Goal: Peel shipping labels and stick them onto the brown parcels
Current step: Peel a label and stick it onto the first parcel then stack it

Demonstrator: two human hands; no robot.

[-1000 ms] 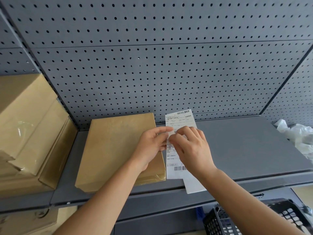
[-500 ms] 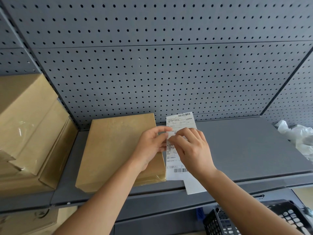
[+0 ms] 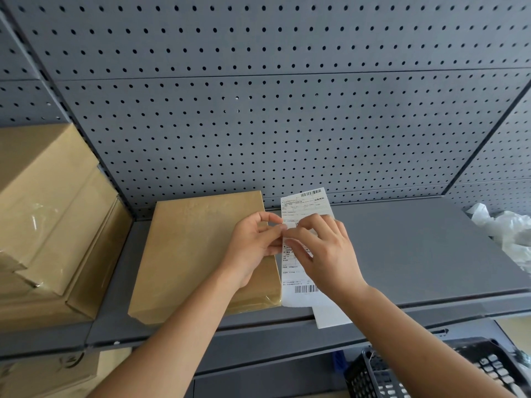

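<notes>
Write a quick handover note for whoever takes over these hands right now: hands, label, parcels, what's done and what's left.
Left hand: pinches the left edge of the white barcoded shipping label.
Right hand: pinches the same edge, fingers across the label's middle.
Label: just right of the flat brown paper parcel, over the grey metal shelf, its lower end past the shelf front.
Done: nothing stuck; this parcel's top is bare.
Left: peel the label off its backing and stick it on this parcel. At far left, the stacked brown parcels show no label either.
</notes>
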